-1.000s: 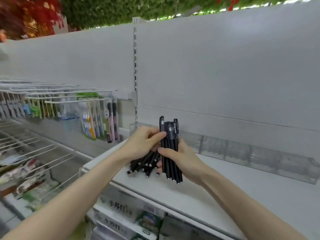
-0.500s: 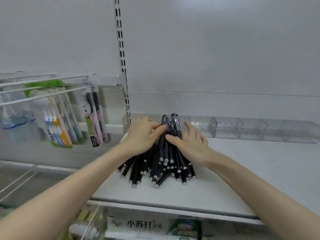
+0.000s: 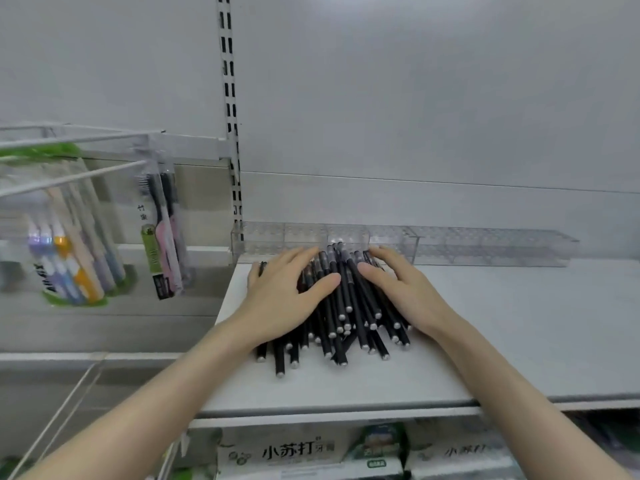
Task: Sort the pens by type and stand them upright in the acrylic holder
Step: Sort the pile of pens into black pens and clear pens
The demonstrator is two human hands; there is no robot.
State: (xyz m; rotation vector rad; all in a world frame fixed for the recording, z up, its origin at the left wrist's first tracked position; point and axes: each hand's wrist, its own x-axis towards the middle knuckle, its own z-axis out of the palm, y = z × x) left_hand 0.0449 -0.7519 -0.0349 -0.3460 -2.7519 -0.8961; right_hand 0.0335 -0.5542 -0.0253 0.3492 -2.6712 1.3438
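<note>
A heap of several black pens point(image 3: 341, 306) with silver end caps lies on the white shelf point(image 3: 502, 327), caps pointing away from me. My left hand point(image 3: 284, 292) rests flat on the left side of the heap, fingers straight. My right hand point(image 3: 398, 285) rests flat on the right side, fingers spread over the pens. Just behind the heap, a long clear acrylic holder point(image 3: 485, 245) with rows of holes stands along the back wall; no pens stand in it.
Packs of toothbrushes point(image 3: 69, 258) hang on wire hooks to the left, with a pink and black pack point(image 3: 162, 237) nearest. Boxes with printed labels point(image 3: 304, 452) sit on the shelf below. A slotted upright point(image 3: 230, 109) rises behind the holder's left end.
A second ago both hands held bundles of pens upright above the shelf. The pens now lie in one heap, and both hands have flattened and spread over it.
</note>
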